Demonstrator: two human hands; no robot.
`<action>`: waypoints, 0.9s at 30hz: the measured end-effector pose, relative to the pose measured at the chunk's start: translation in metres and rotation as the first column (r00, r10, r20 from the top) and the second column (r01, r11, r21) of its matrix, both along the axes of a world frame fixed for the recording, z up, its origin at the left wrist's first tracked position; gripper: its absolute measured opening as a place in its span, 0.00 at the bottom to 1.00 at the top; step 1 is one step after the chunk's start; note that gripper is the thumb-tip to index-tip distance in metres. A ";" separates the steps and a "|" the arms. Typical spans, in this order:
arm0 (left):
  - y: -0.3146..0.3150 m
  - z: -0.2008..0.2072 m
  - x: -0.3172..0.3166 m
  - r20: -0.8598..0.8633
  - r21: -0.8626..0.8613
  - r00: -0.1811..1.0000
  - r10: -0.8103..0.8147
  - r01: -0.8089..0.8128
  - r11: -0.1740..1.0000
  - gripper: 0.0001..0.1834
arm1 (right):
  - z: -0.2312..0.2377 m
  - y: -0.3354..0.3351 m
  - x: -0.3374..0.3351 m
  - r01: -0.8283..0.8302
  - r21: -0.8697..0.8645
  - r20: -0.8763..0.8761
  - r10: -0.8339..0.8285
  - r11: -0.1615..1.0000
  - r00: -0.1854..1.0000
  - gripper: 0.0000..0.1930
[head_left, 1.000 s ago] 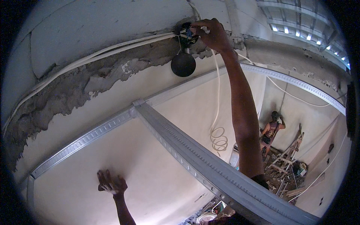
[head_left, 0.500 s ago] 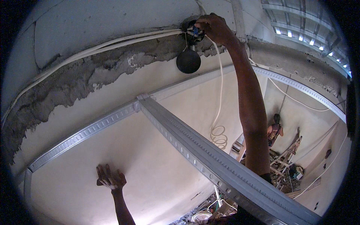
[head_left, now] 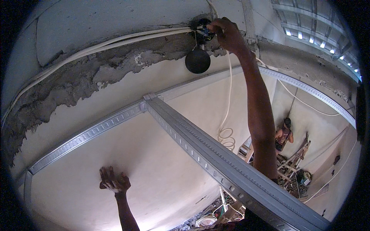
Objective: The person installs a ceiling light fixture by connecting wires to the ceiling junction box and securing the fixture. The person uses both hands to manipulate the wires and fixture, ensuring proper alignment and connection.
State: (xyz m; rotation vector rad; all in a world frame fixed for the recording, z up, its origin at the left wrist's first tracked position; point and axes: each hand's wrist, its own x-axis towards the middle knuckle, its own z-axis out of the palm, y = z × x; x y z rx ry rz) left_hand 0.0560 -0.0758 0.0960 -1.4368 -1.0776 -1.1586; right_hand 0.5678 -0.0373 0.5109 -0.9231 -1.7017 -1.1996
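Right hand (head_left: pixel 227 34): fingers pinched together on the wires (head_left: pixel 204 34) at the round junction box (head_left: pixel 201 29), arm stretched full length up to the top of the wall.
Left hand (head_left: pixel 113 181): fingers spread and pressed flat on the plastered wall (head_left: pixel 154 165), holding nothing, serving as a brace.
Doing the step well: as I judge it, the pinch should stay close to the wire ends so they do not slip back into the box; small wrist turns suit better than pulling, since the arm is already at full reach; the left palm should stay planted to steady the body.
Wires: short dark and bluish ends bunched at the mouth of the box; how many there are is too small to tell.
Junction box: dark, round, set in the band of rough broken render (head_left: pixel 77 84) just under the ceiling.
Black round cover (head_left: pixel 197 60): hangs just below the box, apparently on a thin wire, clear of the hand.
White cables (head_left: pixel 115 42): run side by side along the render from the left into the box; another drops from beside the hand to a loose coil (head_left: pixel 226 138) lower down.
Metal channel (head_left: pixel 216 158): ribbed, grey, crosses between the two arms, meeting a second one along the wall.
Farther off: another person (head_left: pixel 284 134) at the far wall, beside a wooden ladder (head_left: pixel 295 158).
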 end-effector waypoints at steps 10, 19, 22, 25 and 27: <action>-0.003 0.007 0.008 -0.006 0.035 1.000 -0.004 0.005 0.999 0.29 | 0.031 -0.013 -0.001 0.286 -0.087 0.246 -0.258 0.954 0.934 0.07; 0.012 0.020 0.010 -0.030 0.051 0.998 -0.057 0.058 0.997 0.29 | 0.036 -0.040 -0.019 0.584 -0.190 0.370 -0.493 0.789 0.787 0.07; 0.016 0.019 0.007 -0.023 0.051 0.996 -0.088 0.089 0.995 0.28 | 0.027 -0.046 -0.020 0.444 -0.119 0.352 -0.380 0.888 0.856 0.08; -0.008 -0.027 -0.039 0.121 -0.078 0.992 0.035 -0.026 0.997 0.30 | 0.039 0.021 -0.073 0.278 -0.260 0.417 -0.153 0.924 0.896 0.11; 0.010 -0.042 -0.050 0.122 -0.149 0.987 -0.100 0.118 0.982 0.31 | 0.046 0.027 -0.063 -0.020 -0.118 0.478 0.075 0.993 0.875 0.16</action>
